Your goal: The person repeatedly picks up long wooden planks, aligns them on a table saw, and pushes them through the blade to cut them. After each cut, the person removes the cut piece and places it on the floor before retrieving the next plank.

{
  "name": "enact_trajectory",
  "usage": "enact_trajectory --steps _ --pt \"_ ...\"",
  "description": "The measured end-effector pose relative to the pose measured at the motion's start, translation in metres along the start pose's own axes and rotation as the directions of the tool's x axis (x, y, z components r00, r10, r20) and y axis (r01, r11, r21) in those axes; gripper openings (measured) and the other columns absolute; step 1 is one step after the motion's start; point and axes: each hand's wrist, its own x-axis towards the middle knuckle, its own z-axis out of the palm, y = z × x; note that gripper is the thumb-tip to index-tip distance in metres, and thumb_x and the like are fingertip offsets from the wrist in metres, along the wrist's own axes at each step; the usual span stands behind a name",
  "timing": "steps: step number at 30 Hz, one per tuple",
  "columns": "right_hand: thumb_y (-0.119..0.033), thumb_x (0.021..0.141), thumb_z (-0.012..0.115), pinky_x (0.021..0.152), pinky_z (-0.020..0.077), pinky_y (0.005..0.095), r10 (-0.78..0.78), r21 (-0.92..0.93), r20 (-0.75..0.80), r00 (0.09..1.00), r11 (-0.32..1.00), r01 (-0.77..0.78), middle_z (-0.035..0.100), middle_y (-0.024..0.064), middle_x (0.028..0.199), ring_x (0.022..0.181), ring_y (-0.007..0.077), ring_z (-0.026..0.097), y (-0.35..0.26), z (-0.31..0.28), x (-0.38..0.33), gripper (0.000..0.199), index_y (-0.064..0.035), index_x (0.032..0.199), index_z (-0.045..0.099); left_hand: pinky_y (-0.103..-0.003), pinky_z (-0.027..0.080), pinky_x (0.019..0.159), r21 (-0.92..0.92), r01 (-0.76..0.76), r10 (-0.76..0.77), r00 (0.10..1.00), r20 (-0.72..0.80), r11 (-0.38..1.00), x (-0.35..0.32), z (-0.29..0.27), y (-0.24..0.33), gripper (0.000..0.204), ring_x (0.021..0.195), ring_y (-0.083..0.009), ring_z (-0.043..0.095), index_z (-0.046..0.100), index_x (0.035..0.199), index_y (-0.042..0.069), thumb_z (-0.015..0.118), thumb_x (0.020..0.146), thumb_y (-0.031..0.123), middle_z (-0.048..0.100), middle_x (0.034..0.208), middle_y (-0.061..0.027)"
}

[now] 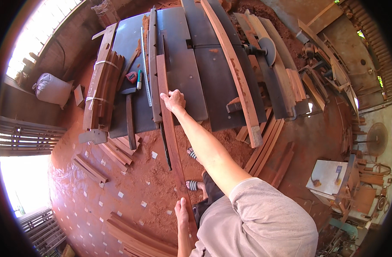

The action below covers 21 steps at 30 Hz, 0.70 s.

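A long reddish wooden plank (169,128) lies across the front of a dark metal saw table (191,73) and reaches back toward me. My right hand (173,100) presses on the plank's upper part at the table's front edge, fingers spread over it. My left hand (181,212) grips the plank's near end beside my body. Against the plank's left side runs a dark metal fence rail (153,64).
A bundle of tied curved slats (102,88), a hammer (129,115), a steel ruler (145,68) and a red tape measure (132,77) lie on the table's left. A curved board (234,73) crosses the right. Wood stacks (268,150) and sawdust cover the floor.
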Motion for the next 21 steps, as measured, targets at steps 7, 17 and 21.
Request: enact_trajectory --steps 7,17,21 --pt "-0.047 0.086 0.076 0.103 0.0501 0.0444 0.029 0.013 0.012 1.000 0.999 -0.029 0.068 0.0206 0.126 0.122 0.0344 0.063 -0.004 0.000 0.012 0.060 0.0009 0.121 0.069 -0.032 0.033 0.059 0.031 0.017 -0.017 1.000 0.003 0.999 0.008 0.003 0.013 0.049 0.071 -0.0093 0.034 0.041 0.073 0.007 0.058 0.104 0.042 0.035 0.072 0.0037" --pt "-0.048 0.086 0.075 0.104 0.0500 0.0443 0.035 -0.013 0.015 0.999 0.999 -0.035 0.068 0.0214 0.126 0.120 0.0345 0.065 -0.006 0.004 0.031 0.061 -0.0010 0.125 0.069 -0.033 0.037 0.061 0.050 -0.010 0.010 1.000 -0.010 0.999 0.022 0.004 0.020 0.049 0.071 -0.0105 0.039 0.050 0.075 0.002 0.060 0.103 0.042 0.045 0.071 -0.0003" --pt "-0.048 0.086 0.076 0.104 0.0498 0.0446 0.047 -0.013 0.026 0.999 0.999 -0.047 0.068 0.0209 0.127 0.120 0.0349 0.065 -0.010 0.006 0.037 0.062 -0.0015 0.126 0.069 -0.034 0.040 0.062 0.058 0.013 -0.012 1.000 -0.019 0.998 0.028 0.006 0.023 0.050 0.072 -0.0113 0.043 0.054 0.078 0.000 0.060 0.102 0.043 0.049 0.072 -0.0019"
